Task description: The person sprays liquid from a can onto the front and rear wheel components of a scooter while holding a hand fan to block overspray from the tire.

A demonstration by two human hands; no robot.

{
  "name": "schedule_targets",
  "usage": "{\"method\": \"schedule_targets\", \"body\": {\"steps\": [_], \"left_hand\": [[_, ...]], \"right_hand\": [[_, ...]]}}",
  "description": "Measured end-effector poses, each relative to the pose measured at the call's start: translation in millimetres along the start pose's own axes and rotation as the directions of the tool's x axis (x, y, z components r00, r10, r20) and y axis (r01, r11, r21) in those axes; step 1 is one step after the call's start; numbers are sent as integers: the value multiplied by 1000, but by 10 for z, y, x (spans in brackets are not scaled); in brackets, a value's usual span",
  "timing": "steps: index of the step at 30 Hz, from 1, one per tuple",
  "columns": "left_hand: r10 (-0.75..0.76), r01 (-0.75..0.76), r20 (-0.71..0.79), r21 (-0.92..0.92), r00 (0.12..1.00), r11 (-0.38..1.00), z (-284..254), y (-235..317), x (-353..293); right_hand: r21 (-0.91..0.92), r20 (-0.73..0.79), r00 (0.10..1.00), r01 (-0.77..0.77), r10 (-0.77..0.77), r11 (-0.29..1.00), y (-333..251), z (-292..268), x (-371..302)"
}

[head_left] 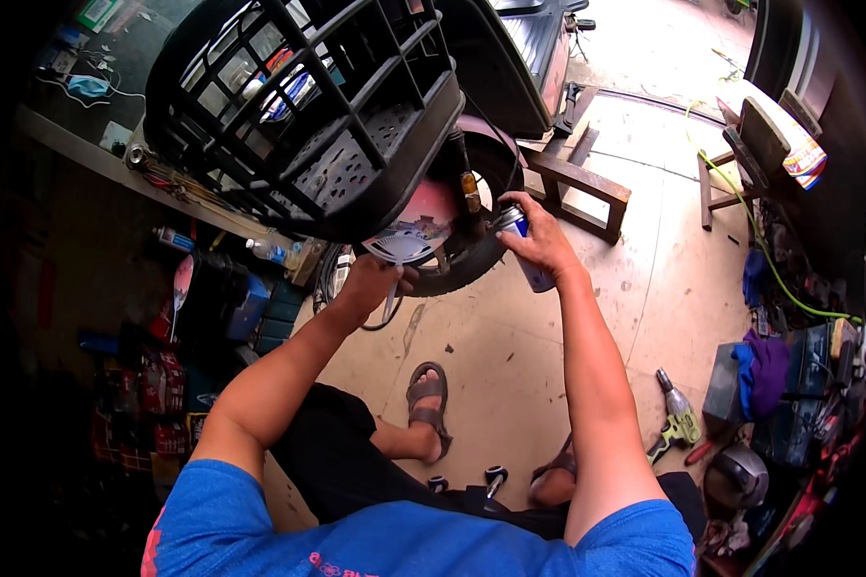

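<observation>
A person in a blue shirt (404, 543) works at the front wheel (467, 267) of a vehicle on a workshop floor (510, 375), a spray can (539, 279) on one side and a pale hand fan (401, 248) on the other. The right hand (547, 240) is wrapped around the blue-and-white can just beside the tyre, its top turned toward the wheel's middle and the forefinger curled up near the nozzle. The left hand (380, 284) grips the fan by its narrow handle, the broad slotted face spread below the black basket (423, 144) and in front of the pinkish fender (428, 204). The step in hand looks to be spraying around the hub and the fork leg (471, 192), with the fan perhaps serving as a shield or to stir the air; shadow and the fingers hide the nozzle, so whether it is pressed cannot be told. The next move seems to call for a steady can, its nozzle squared to the chosen spot, and a fan held clear of the tyre. To the right stands a low wooden frame (601, 197); nearer the feet, a green-and-grey power tool (681, 420) lies on the floor.
</observation>
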State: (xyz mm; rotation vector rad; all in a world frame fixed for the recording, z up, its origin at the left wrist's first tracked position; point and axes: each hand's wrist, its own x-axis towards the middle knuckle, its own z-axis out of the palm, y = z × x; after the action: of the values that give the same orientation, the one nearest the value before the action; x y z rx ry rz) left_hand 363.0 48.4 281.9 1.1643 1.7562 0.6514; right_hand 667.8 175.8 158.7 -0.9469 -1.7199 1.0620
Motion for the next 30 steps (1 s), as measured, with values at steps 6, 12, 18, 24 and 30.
{"method": "schedule_targets", "body": {"steps": [6,12,18,24,30], "left_hand": [[33,-34,22,65,999,997,-30,-43,-26],[27,-28,17,58,999,998,-48,-53,-8],[32,-32,-4,29,999,999,5,18,-86],[32,-33,21,65,999,997,65,1,-42],[77,-76,-11,42,997,996,19,-130,21]], "right_hand": [[57,-127,992,36,-29,998,-97,71,91],[-55,-212,973,84,-94,995,44,413,-160],[-105,-456,874,133,-167,986,-66,842,-569],[-263,-488,864,-11,-123,965,-138,1067,-580],[-124,-645,764,-113,6,986,-234,1359,-737]]}}
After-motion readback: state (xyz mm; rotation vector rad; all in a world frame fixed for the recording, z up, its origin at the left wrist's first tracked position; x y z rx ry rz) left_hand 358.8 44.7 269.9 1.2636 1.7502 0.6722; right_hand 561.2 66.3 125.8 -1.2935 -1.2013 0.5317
